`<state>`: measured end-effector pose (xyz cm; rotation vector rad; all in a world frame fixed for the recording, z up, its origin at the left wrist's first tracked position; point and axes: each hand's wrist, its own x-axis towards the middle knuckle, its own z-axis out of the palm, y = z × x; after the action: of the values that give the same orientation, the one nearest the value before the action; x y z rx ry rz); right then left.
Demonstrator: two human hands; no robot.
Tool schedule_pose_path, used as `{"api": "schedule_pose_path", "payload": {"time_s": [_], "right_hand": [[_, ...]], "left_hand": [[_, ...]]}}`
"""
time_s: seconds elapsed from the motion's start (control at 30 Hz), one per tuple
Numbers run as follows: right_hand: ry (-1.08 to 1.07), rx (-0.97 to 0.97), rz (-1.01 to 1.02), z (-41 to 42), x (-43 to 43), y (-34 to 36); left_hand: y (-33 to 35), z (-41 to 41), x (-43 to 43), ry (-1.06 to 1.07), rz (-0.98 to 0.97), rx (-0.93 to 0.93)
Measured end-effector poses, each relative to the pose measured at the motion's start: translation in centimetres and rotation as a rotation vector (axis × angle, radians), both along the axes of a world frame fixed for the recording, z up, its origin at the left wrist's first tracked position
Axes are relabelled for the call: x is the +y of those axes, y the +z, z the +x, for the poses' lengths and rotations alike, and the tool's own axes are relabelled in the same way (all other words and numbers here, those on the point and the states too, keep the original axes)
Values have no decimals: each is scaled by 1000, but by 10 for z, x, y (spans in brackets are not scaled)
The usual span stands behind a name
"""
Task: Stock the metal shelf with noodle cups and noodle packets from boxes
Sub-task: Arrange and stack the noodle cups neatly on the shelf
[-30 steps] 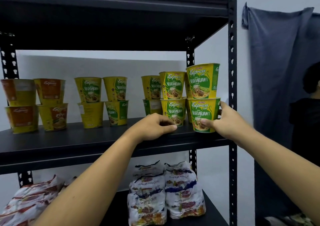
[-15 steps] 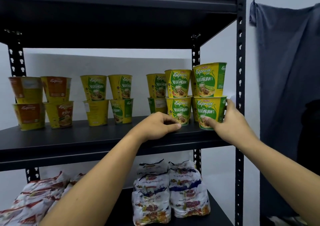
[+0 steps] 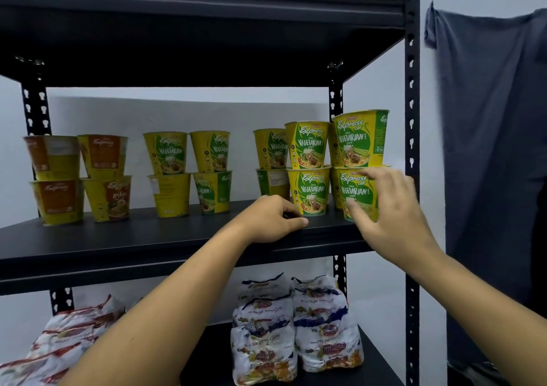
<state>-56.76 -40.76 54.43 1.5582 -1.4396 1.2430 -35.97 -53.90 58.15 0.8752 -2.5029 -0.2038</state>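
Black metal shelf (image 3: 118, 237): three dark boards are carried between perforated uprights; the middle board is loaded with noodle cups and the lower board with noodle packets.
Right stack: an upper cup (image 3: 359, 139), yellow with a green vegetarian label, is stood upright on a lower cup (image 3: 353, 188) of the same kind, at the near right corner of the middle board, just beside the right upright.
Right hand (image 3: 390, 216): it is held released in front of the lower cup, fingers spread and fairly straight, with nothing grasped. It is blurred, so contact with the cup cannot be told.
Left hand (image 3: 275, 219): it is loosely clenched with nothing grasped and is rested on the front edge of the middle board, thumb laid forward.
Second stack (image 3: 307, 166): two more vegetarian cups are stacked just left of the right stack, close behind the left hand; a third pair is seen further back.
Middle cups (image 3: 189, 172): two stacks of two are placed far back at the centre.
Orange-labelled cups (image 3: 77, 178): two stacks of two are placed at the far left.
White packets (image 3: 296, 326): they are piled on the lower board at the right.
Red-and-white packets (image 3: 59, 347): they are heaped at the lower left.
Grey-blue cloth (image 3: 488, 148): it is hung on the wall to the right of the shelf.
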Motion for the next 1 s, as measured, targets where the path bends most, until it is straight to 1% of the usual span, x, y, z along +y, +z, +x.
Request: {"api": "schedule_pose_path", "payload": {"time_s": [0.1,0.2,0.3,0.47,0.67,0.77,1.0], "right_hand": [[119,130,207,16,-5,6],[201,118,458,35,-16,13],[201,134,681,55,-32,19],[190,131,967,96,-62,31],[239,196,1138,170,-108,44],[253,246,1164,217,-126,48],[325,327,1171,319,-165,48]], "left_hand": [[0,10,0,17,-13,-9],[1,25,0,51,-23,-27],[3,46,0,93,-19,-61],[4,97,1,204,15,-156],[4,179,2,391,81,-181],[2,225,8,481,105,-175],[-5,319,15,665,88,-142]]}}
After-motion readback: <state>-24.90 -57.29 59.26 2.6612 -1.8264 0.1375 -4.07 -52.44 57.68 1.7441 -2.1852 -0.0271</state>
